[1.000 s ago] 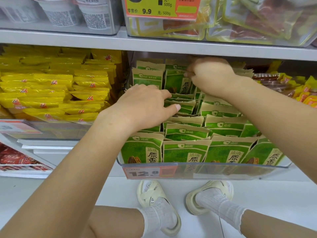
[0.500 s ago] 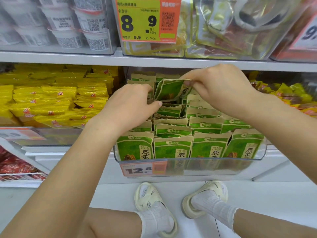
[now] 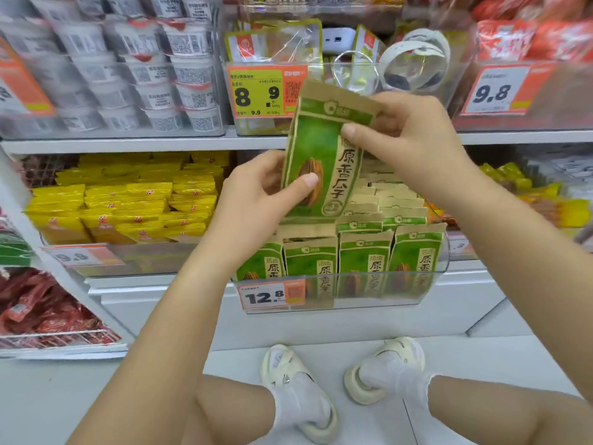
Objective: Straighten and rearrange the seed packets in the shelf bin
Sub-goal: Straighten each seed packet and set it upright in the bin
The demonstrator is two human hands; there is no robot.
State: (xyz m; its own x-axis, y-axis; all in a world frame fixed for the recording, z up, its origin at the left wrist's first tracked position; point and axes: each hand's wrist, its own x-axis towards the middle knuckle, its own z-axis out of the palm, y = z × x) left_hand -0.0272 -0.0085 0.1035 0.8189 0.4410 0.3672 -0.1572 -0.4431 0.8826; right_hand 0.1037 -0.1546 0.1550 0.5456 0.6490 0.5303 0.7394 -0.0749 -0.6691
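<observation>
A green and tan seed packet (image 3: 321,155) is held upright in the air above the clear shelf bin (image 3: 430,284). My left hand (image 3: 256,194) grips its lower left edge, thumb on the front. My right hand (image 3: 407,136) pinches its upper right side. Rows of matching green seed packets (image 3: 362,261) stand upright in the bin below, front row facing out. The bin carries a 12.8 price tag (image 3: 272,295).
A bin of yellow packets (image 3: 128,207) sits to the left. The shelf above holds white tubs (image 3: 144,78) and a clear bin with an 8.9 tag (image 3: 260,94). Red packets (image 3: 45,303) lie low left. My feet in cream sandals (image 3: 298,390) stand on the floor below.
Both hands lifted one seed packet out of the back of the bin and raised it upright in front of the upper shelf. The camera tilted upward.
</observation>
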